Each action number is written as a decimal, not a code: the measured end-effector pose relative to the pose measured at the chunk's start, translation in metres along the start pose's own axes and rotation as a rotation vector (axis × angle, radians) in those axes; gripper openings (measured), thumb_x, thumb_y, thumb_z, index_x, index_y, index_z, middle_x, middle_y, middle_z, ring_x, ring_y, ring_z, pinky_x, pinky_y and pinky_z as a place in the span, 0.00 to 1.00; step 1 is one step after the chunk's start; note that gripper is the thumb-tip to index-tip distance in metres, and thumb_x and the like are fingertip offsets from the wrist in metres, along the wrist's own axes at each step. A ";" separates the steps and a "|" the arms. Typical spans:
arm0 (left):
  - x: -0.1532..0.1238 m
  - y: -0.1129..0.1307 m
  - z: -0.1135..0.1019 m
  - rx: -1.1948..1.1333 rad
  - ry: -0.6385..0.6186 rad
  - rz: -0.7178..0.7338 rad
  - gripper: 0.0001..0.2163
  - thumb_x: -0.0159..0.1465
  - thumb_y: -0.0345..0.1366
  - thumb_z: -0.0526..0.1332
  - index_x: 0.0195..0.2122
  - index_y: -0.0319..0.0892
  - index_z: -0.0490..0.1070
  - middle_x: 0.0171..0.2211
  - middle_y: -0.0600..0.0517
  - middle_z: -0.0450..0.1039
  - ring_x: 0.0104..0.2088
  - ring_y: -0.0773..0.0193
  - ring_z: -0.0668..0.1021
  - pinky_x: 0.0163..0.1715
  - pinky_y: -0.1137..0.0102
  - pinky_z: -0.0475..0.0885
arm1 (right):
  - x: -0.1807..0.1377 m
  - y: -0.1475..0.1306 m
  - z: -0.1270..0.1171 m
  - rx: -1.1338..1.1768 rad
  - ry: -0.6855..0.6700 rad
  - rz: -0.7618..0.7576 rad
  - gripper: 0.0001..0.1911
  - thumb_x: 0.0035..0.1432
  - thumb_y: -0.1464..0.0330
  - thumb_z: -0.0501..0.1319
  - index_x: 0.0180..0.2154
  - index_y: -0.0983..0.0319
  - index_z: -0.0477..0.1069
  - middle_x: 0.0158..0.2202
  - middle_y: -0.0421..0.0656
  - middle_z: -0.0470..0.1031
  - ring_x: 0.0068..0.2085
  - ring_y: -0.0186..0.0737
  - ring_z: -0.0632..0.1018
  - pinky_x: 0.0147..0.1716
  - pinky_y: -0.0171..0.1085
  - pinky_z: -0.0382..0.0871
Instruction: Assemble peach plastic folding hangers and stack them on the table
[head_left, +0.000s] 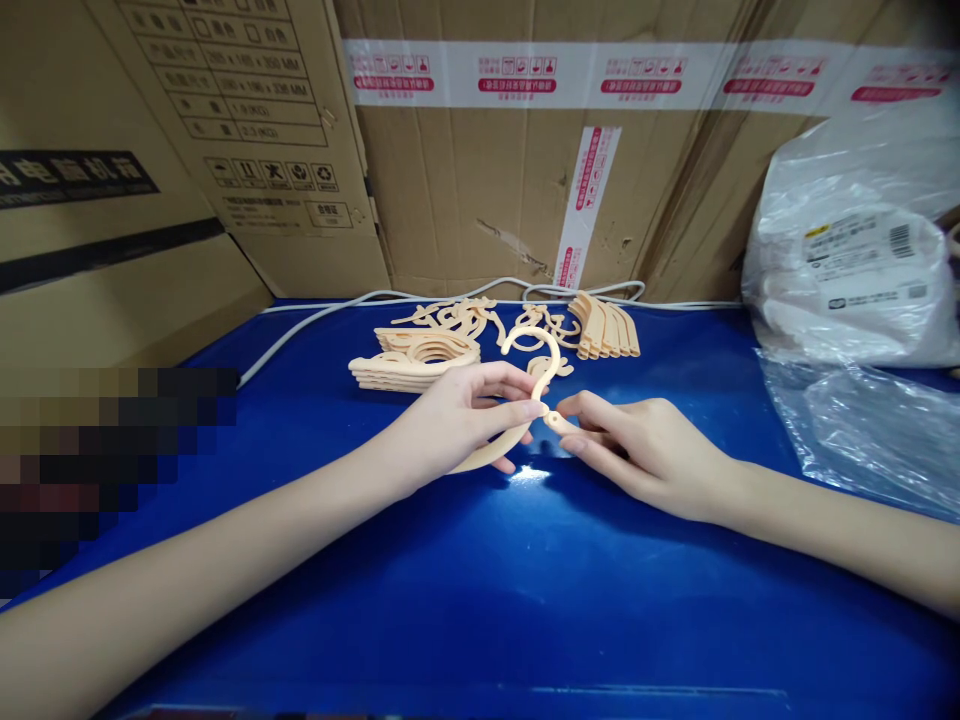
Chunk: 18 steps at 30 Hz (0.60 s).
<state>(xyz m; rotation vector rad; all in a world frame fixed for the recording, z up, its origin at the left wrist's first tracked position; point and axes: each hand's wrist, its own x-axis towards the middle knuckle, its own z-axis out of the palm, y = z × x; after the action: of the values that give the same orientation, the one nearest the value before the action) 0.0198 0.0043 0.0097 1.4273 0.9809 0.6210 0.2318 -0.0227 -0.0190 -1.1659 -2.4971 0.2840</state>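
Note:
My left hand (pixel 480 405) is closed on a cream plastic hanger hook (pixel 553 352) whose open curve points up. A curved hanger arm (pixel 491 450) runs down to the left from under my fingers; its joint with the hook is partly hidden. My right hand (pixel 637 445) pinches a second hanger arm (pixel 559 423), and only its end with a small round hole shows. That end meets or nearly meets the base of the hook; whether they are joined I cannot tell. Both hands are above the blue table (pixel 480 590).
Behind my hands lie a stack of folded hangers (pixel 412 365), loose hooks (pixel 469 318) and a row of hanger arms (pixel 606 328). A white cable (pixel 315 310) runs along the back. Cardboard boxes (pixel 480 190) wall the table; clear plastic bags (pixel 855 260) lie at right.

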 end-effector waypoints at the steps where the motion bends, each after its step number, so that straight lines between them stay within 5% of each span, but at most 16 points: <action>1: 0.000 0.000 0.000 -0.011 -0.006 -0.004 0.07 0.59 0.32 0.64 0.38 0.39 0.72 0.36 0.50 0.73 0.32 0.65 0.78 0.23 0.73 0.78 | 0.000 0.000 0.000 -0.012 -0.004 0.003 0.13 0.68 0.60 0.49 0.45 0.61 0.64 0.27 0.39 0.78 0.22 0.33 0.75 0.22 0.31 0.58; 18: 0.001 -0.005 -0.002 -0.149 -0.102 -0.073 0.06 0.62 0.32 0.62 0.41 0.40 0.73 0.30 0.51 0.75 0.30 0.66 0.79 0.22 0.74 0.78 | 0.000 0.002 0.002 -0.092 0.041 -0.022 0.14 0.67 0.60 0.51 0.36 0.60 0.70 0.28 0.41 0.75 0.28 0.34 0.75 0.27 0.32 0.61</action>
<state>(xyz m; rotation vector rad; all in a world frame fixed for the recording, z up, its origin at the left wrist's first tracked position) 0.0176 0.0060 0.0053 1.2733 0.8845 0.5507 0.2329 -0.0218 -0.0214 -1.1660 -2.5091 0.1392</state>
